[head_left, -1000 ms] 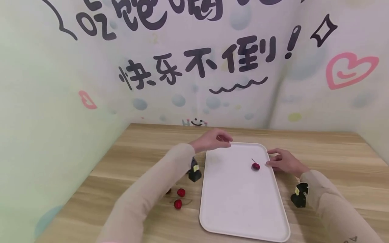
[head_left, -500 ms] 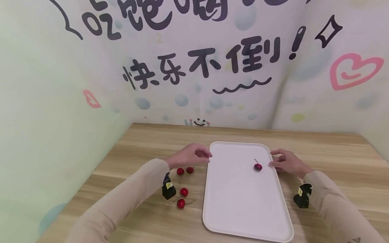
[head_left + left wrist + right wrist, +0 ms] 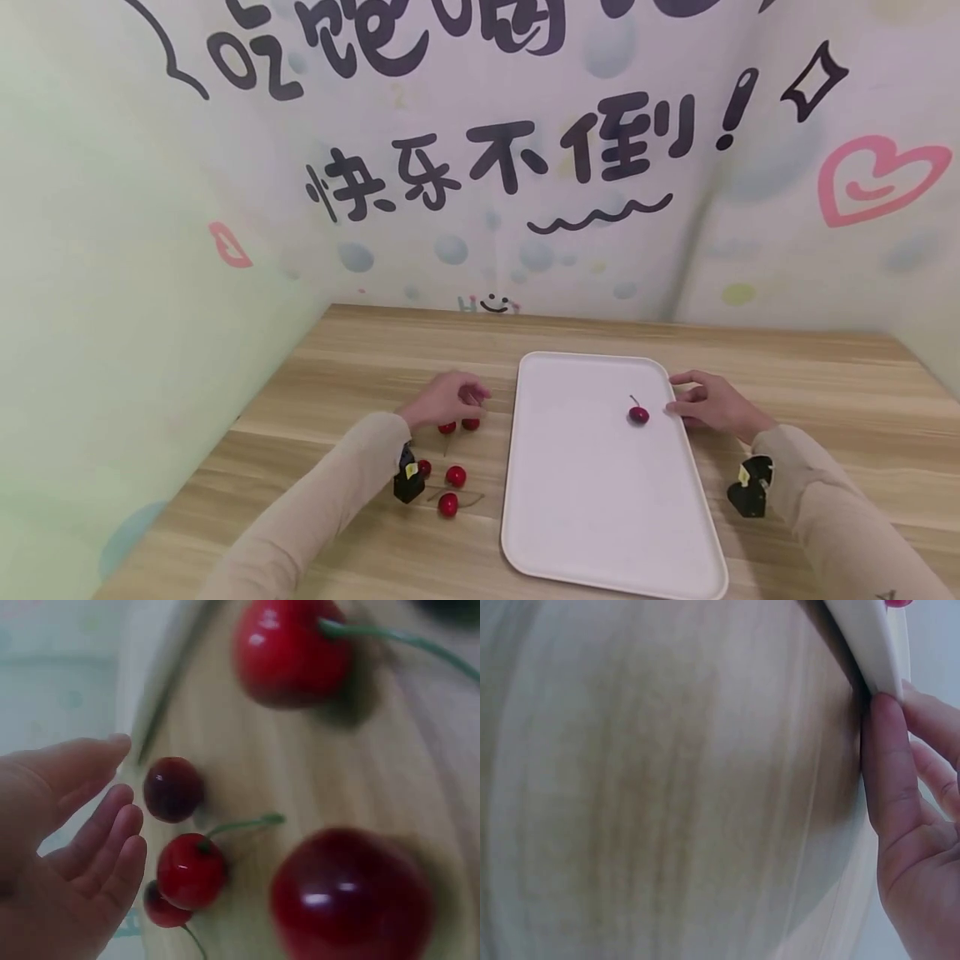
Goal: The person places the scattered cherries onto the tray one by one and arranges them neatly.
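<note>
My left hand (image 3: 444, 400) hovers above the wood table just left of the tray, fingers relaxed with nothing between them. Two red cherries, one a cherry (image 3: 470, 423) partly covered by the fingers, lie beneath it. Nearer me are another cherry (image 3: 455, 477), a cherry with a long stem (image 3: 448, 505) and a darker one (image 3: 423, 468) beside the wrist camera. A white rectangular tray (image 3: 592, 500) bears a single dark-red cherry (image 3: 638, 415) toward its far right. My right hand (image 3: 712, 404) holds the tray's right rim with thumb and fingertips; in the right wrist view, its thumb (image 3: 892, 765) presses the rim.
A printed fabric wall (image 3: 420, 275) with large lettering stands behind the table (image 3: 375, 333), and another panel (image 3: 150, 333) closes the left side. Black cameras are strapped to the left wrist (image 3: 408, 479) and right wrist (image 3: 752, 486).
My left hand has moved left and toward me, from over the tray's far edge to above the cherries. The right hand has stayed at the rim. The cherry on the tray stays put.
</note>
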A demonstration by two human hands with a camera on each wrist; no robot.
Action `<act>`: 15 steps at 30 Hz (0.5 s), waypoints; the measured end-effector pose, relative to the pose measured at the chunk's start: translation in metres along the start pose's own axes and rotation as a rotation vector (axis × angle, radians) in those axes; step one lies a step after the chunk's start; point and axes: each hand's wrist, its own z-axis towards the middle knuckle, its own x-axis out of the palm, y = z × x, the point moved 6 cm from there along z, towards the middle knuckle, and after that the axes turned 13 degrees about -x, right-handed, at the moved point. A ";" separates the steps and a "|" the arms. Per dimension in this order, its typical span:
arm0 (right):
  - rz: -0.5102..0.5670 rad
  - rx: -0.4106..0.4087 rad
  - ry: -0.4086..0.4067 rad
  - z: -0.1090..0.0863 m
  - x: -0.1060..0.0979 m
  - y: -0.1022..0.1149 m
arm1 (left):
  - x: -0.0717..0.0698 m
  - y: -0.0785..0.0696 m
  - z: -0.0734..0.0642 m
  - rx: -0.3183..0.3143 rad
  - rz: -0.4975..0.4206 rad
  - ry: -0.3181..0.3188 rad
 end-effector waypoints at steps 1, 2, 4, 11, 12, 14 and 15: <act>-0.002 0.003 -0.003 0.000 0.000 0.000 | 0.001 0.002 0.000 0.000 0.009 0.001; -0.014 0.002 0.002 0.000 -0.001 0.000 | 0.002 0.003 0.000 0.000 0.011 0.002; -0.021 0.002 0.008 0.000 -0.001 0.001 | 0.003 0.006 0.001 -0.007 0.009 -0.001; -0.011 0.006 0.015 0.000 0.000 0.000 | 0.009 0.015 0.005 -0.078 0.005 0.015; -0.007 0.005 0.014 -0.001 0.000 0.000 | 0.010 0.016 0.006 -0.078 0.004 0.023; -0.006 0.004 0.012 -0.001 0.000 0.001 | 0.011 0.016 0.007 -0.067 0.002 0.035; -0.005 0.005 0.011 -0.001 0.000 0.001 | 0.011 0.016 0.007 -0.058 -0.003 0.042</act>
